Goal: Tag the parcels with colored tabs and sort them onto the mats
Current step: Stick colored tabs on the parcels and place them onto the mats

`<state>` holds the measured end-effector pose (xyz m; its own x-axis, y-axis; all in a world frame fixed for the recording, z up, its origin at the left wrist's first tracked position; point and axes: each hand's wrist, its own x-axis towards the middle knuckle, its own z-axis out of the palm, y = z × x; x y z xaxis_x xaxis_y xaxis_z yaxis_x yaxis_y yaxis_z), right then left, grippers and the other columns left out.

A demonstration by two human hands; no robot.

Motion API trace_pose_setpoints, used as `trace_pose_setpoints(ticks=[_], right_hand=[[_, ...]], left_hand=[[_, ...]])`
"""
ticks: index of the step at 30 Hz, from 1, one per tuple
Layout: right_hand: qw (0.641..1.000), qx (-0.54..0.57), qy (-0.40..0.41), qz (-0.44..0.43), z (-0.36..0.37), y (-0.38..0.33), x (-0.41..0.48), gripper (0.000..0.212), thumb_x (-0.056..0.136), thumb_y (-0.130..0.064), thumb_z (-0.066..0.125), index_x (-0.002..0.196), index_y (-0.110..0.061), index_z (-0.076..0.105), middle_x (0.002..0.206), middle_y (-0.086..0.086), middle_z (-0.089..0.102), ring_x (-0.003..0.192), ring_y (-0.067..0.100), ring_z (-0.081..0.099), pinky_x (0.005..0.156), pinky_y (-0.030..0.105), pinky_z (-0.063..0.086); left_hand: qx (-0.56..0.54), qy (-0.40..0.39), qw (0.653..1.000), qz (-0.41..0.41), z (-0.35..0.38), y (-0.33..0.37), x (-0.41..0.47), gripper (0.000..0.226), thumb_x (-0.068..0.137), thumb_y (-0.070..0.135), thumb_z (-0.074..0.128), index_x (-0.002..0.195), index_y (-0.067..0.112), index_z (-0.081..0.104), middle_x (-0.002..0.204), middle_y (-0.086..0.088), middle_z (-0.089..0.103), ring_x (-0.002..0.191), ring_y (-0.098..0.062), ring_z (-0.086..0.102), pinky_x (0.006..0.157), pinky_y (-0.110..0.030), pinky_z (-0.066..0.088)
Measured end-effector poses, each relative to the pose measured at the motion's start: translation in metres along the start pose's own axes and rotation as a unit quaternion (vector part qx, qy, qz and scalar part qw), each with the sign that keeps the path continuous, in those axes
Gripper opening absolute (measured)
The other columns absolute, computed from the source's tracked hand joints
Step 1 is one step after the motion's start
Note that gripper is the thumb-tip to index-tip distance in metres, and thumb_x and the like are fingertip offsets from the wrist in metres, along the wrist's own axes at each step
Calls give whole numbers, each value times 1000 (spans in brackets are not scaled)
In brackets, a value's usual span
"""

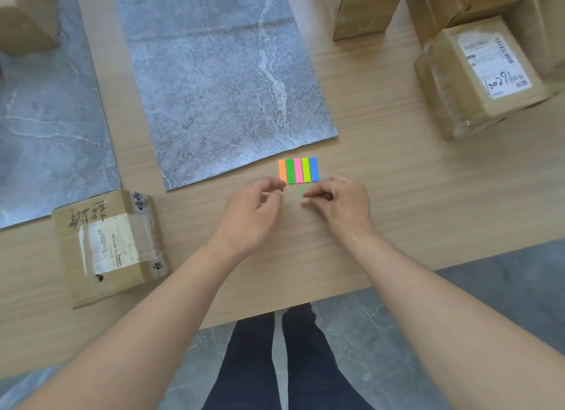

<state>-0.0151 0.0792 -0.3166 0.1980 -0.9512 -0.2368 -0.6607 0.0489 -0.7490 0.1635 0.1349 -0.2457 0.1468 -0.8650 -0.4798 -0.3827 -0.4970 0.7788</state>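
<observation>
A pad of colored tabs (pixel 298 170) in orange, green, pink, lime and blue lies on the wooden table just below the middle grey mat (pixel 214 73). My right hand (pixel 337 203) pinches a small green tab (pixel 302 193) in its fingertips just under the pad. Fingers curled, my left hand (pixel 255 212) has its fingertips at the pad's lower left corner, on the orange strip. A labelled cardboard parcel (pixel 110 244) sits at the near left, overlapping the corner of the left mat (pixel 46 128).
More cardboard parcels stand at the far right (pixel 486 73) and back (pixel 363 9), and one sits on the left mat's far corner (pixel 24 15). The table's front edge (pixel 305 305) runs just before my legs, with grey floor below.
</observation>
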Motion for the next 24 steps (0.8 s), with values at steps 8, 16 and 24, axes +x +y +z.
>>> trace_pose_setpoints(ticks=[8,16,24], right_hand=[[996,18,-51,-72,-9,13,2,17,72,-14,94,84,-8,83,77,-13,59,68,-1,56,68,15,42],[994,-10,-66,-86,-16,8,8,12,80,-16,89,90,-18,84,79,-16,63,67,1,57,72,28,51],[965,-167,1,-203,-9,9,-3,11,85,-22,72,86,-11,73,84,2,63,65,24,63,54,39,56]], left_hand=[[419,-68,880,212,2,-29,16,57,86,27,29,125,21,70,134,-5,60,115,-35,54,93,-51,50],[449,-81,863,216,4,-26,19,50,86,24,42,130,26,67,139,-3,54,120,-34,49,96,-51,46],[469,-53,852,225,9,-32,12,57,81,29,33,125,24,69,135,-4,56,116,-35,52,90,-47,45]])
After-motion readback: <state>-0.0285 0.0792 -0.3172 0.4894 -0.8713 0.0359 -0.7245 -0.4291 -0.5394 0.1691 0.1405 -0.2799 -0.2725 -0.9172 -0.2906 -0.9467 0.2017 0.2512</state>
